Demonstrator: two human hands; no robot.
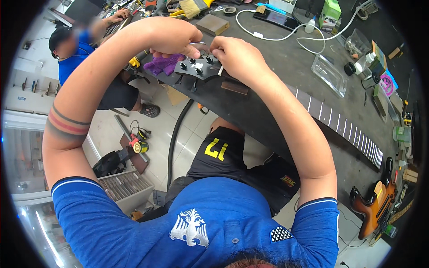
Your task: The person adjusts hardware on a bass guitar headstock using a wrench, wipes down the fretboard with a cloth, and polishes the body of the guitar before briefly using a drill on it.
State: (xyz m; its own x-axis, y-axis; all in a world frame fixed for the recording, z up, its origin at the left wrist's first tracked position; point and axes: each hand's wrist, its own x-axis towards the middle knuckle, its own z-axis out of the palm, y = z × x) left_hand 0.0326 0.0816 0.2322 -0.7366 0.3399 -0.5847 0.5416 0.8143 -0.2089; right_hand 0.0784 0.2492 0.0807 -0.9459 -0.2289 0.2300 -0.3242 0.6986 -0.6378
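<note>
A guitar neck lies across the bench, its black headstock [195, 67] carrying several dark tuner posts and its dark fretboard [344, 123] lined with bright frets. Over the headstock, my left hand [176, 39] is closed, fingertips close to the posts; a thin silvery piece [197, 43] shows beside its fingers, and I cannot make out what it is. My right hand [239, 57] has curled fingers at the nut end of the neck, hiding whatever they pinch. A small white strip [220, 70] shows just below them. Against the headstock sits a crumpled purple cloth [163, 64].
A dark wooden block [235, 87] lies beside the neck, another block [212, 25] farther back. A phone [277, 18], a white cable [250, 31] and a clear plastic tray [330, 74] occupy the bench. A sunburst guitar body [373, 205] is at right. A co-worker [73, 51] works at left.
</note>
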